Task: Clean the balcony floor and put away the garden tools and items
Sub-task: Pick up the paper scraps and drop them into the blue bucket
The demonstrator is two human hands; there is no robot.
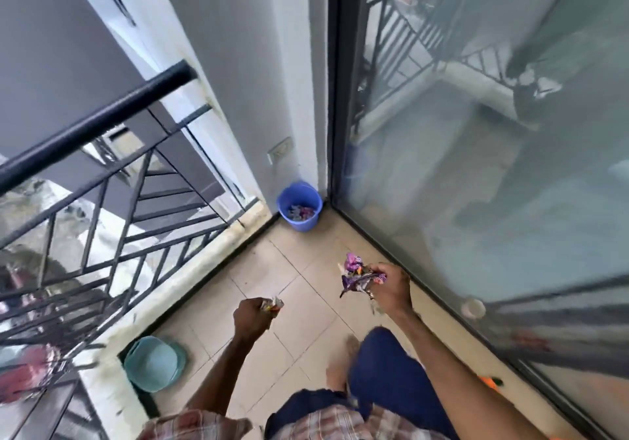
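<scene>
Plaid shirt [326, 422] and blue shorts [384, 364] fill the near edge, with both arms reaching out over the tiled floor [289, 269]. Left grip [253, 317] is clenched round a small wrapper [275, 303], whose end pokes out past the knuckles. Right grip [391, 290], a little farther and to the right, grasps a crumpled bunch of purple wrappers [357, 278]. In the far corner, where the white wall meets the glass door [476, 167], stands a blue bucket [299, 206] with similar coloured litter in its bottom. A teal basin [153, 363] sits near left against the curb under the railing [102, 167]. An orange item [490, 382] lies near right beside the door track; what it is I cannot tell.

This looks like the litter-gathering step, with both hands loaded. The bucket is well apart from them, so the next move probably calls for stepping toward the corner. Each handful should be let go low over the open mouth, since such light scraps could flutter wide. Basin and orange item seem not yet put away.
</scene>
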